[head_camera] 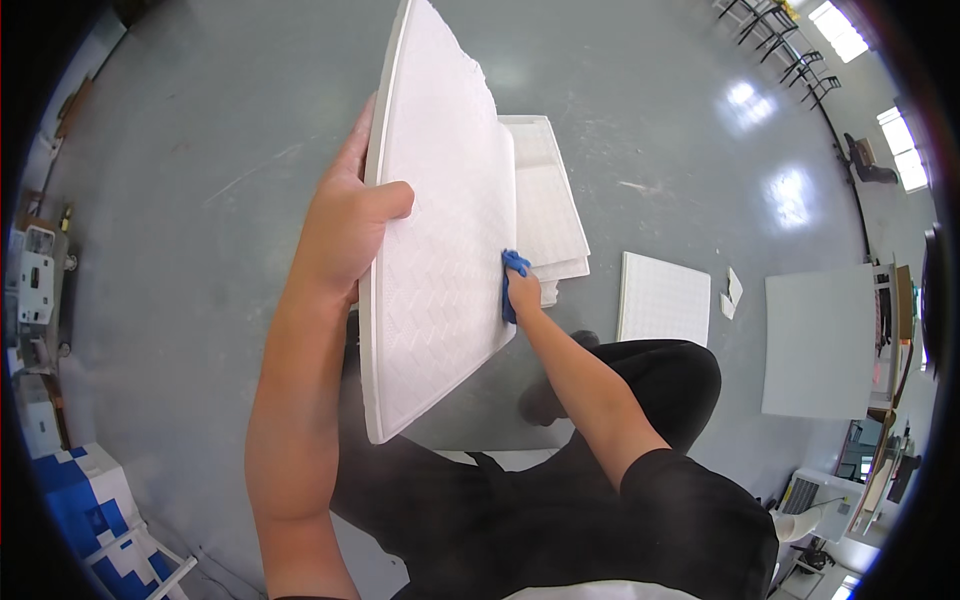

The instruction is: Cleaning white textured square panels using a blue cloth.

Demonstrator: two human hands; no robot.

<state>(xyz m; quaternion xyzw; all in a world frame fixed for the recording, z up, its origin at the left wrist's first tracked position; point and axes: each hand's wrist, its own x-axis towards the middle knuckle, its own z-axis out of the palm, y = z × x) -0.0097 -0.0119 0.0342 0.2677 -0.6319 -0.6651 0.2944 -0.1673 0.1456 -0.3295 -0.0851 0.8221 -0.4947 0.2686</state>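
A large white panel with an embossed pattern [442, 225] stands tilted on edge before me, its upper right edge ragged. My left hand [349, 217] grips its left edge, the thumb on the patterned face and the fingers behind. In my right hand [525, 289] is a blue cloth [513, 277], which touches the panel's right edge. Behind the panel, more white panels [544, 187] lie stacked on the floor, partly hidden. Another white patterned panel [664, 296] lies on the floor near my knee.
White broken pieces [731, 292] lie on the grey floor [225, 187] at the right. Beyond them is a pale board or tabletop [817, 345]. Black chairs [772, 34] line the far upper right. A wheeled cart [45, 292] is at the left, and a blue and white box [90, 502] at lower left.
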